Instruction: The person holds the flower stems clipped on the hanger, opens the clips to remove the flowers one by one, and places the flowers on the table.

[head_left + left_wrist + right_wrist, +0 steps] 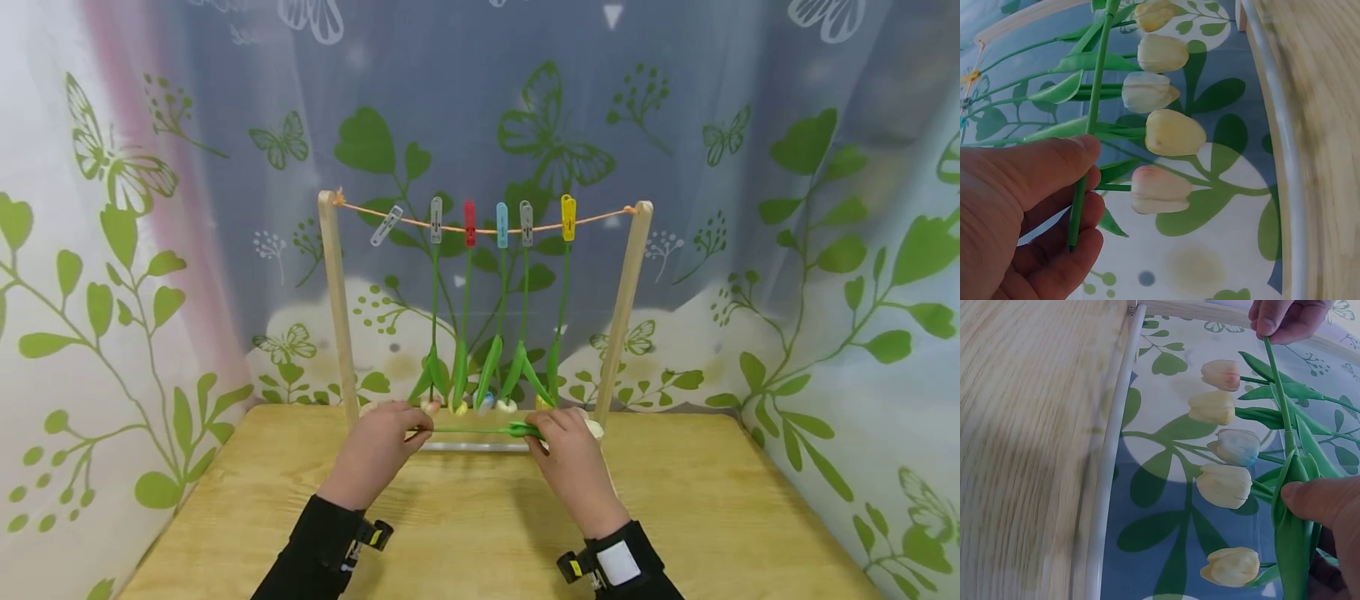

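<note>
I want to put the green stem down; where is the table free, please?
The light wooden table is bare between both sleeves and along its left and right edges. It is crowded at the wooden rack, where five hanging artificial tulips fill the gap.

The artificial tulip has a thin, straight green plastic stem with long pointed green leaves gathered toward one end. It lies level, crosswise, just above the far edge of the table. The left hand pinches its bare cut end between thumb and fingers; the right hand grips the leafy end, the thumb pressing on the leaves. Its bloom is hidden behind the right hand and cannot be made out.
</note>
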### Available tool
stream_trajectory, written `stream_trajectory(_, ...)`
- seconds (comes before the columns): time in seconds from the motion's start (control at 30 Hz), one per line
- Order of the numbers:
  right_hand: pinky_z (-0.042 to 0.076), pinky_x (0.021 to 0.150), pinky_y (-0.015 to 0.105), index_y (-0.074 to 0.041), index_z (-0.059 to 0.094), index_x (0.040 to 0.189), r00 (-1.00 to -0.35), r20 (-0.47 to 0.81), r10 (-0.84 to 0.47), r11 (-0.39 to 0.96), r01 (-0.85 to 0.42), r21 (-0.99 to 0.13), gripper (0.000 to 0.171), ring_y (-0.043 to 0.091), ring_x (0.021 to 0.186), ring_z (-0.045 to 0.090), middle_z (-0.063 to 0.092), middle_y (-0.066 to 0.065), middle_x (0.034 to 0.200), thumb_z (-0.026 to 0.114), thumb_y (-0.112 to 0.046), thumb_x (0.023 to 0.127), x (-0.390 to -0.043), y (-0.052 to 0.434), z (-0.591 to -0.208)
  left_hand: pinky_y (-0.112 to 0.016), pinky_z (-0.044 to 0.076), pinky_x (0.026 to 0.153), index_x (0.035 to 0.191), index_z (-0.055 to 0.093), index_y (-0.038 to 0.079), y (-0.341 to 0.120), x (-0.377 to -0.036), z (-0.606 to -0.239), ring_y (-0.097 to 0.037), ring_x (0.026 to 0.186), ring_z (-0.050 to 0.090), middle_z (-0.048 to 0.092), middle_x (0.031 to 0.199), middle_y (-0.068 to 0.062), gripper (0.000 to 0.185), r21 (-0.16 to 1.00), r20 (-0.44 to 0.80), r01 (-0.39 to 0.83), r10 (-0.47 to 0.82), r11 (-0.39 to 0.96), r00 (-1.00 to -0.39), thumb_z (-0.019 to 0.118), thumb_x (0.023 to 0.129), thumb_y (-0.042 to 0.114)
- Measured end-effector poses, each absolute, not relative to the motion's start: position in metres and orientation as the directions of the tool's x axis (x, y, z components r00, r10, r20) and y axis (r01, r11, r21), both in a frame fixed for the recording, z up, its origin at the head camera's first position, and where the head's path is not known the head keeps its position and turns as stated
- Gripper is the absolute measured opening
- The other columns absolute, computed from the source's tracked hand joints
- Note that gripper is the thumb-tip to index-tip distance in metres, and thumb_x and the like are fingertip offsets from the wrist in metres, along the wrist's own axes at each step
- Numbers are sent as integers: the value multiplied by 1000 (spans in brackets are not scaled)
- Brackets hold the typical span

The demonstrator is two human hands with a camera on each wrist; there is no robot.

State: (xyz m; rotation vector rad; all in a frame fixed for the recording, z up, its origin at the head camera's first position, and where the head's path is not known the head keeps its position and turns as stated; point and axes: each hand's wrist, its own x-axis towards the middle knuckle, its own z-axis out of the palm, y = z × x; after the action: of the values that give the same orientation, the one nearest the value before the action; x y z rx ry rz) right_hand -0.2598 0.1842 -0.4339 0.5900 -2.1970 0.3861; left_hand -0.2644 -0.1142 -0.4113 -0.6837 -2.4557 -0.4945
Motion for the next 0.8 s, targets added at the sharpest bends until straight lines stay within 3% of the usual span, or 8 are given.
stream_trajectory(0.1,63,75,34,-8,81,106,-561,780,-279,848,-526,-74,32,22,94,66,78,4,100,98,-2,80,-258,186,-435,-24,57,69,97,84,24,-113,-263,-412,-11,86,67,77,93,9,14,194,571,567,378,801,-729,90,92,13)
stream_trajectory(0.33,65,90,41,-8,80,106,-576,761,-297,845,-530,-71,31,23,96,67,78,4,100,97,-3,81,-257,187,-431,-23,58,69,94,84,21,-111,-262,-412,-11,85,69,77,91,8,12,159,596,574,385,803,-704,92,90,13)
stream_trajectory(0.53,63,82,39,-8,80,106,-590,750,-298,854,-515,-66,31,23,94,66,77,3,98,98,-4,81,-255,187,-430,-23,60,71,93,83,23,-109,-260,-411,-10,83,69,76,90,9,12,105,613,581,407,807,-677,92,90,14)
stream_trajectory(0.67,67,98,49,-8,79,107,-617,731,-293,847,-522,-101,30,25,99,69,76,4,101,96,-3,82,-254,186,-431,-22,58,69,91,82,23,-110,-259,-412,-10,82,67,74,88,9,14,113,599,578,409,808,-688,91,91,13)
stream_trajectory(0.77,68,99,47,-9,79,107,-641,708,-296,842,-525,-123,30,24,102,69,76,4,102,95,-2,83,-253,184,-434,-21,56,65,90,82,23,-112,-260,-415,-9,80,66,73,87,8,14,107,579,576,420,810,-699,90,91,12)
stream_trajectory(0.8,68,94,42,-9,79,107,-649,700,-298,841,-526,-130,30,23,101,69,76,4,101,95,-1,83,-253,184,-434,-21,55,64,90,81,23,-112,-260,-416,-9,79,65,72,87,8,14,105,575,577,424,810,-700,90,91,12)
